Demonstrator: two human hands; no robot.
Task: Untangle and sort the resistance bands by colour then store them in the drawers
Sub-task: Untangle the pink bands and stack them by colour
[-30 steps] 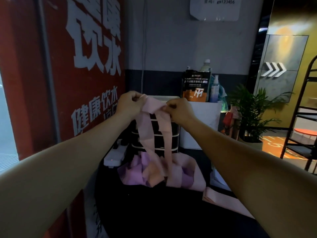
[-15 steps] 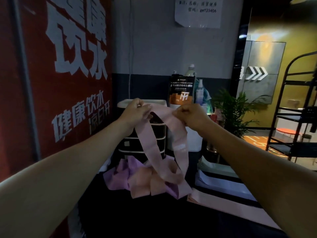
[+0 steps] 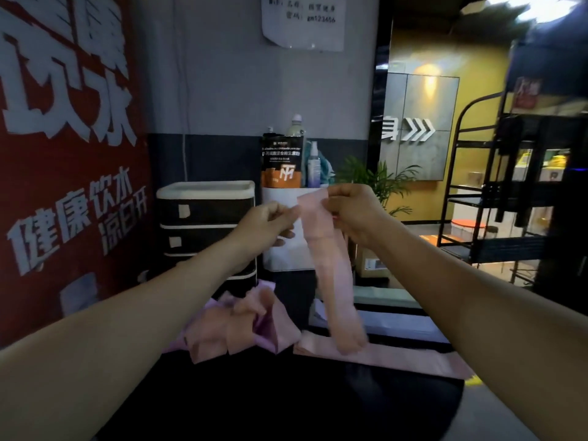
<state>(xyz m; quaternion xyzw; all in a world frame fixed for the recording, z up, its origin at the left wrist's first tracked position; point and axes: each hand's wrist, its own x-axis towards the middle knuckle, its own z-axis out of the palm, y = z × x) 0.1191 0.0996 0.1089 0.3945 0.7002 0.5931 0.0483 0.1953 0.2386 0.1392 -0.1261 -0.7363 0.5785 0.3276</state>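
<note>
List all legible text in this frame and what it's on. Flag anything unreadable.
"健康饮水" and "凉白开": white lettering, lower red wall panel. Larger characters above are cropped; only "水" is clear.
"gm123456": white paper notice on the grey wall; the characters before it are too blurred.
"身" with ">>>" arrows: grey wall sign.
White logo on the black and orange pouch; its small lines are unreadable.
Drawer unit labels: blank or illegible.

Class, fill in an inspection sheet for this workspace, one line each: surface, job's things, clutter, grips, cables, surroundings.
Surface: dark table.
Job's things: pink band hanging from both hands; tangled pile of pink and purple bands; flat pink band; drawer unit, drawers shut.
Clutter: pouch, spray bottle on a white box.
Grips: left hand and right hand each pinch the band's top.
Cables: wall cord.
Surroundings: red sign, plant, black rack.
</note>
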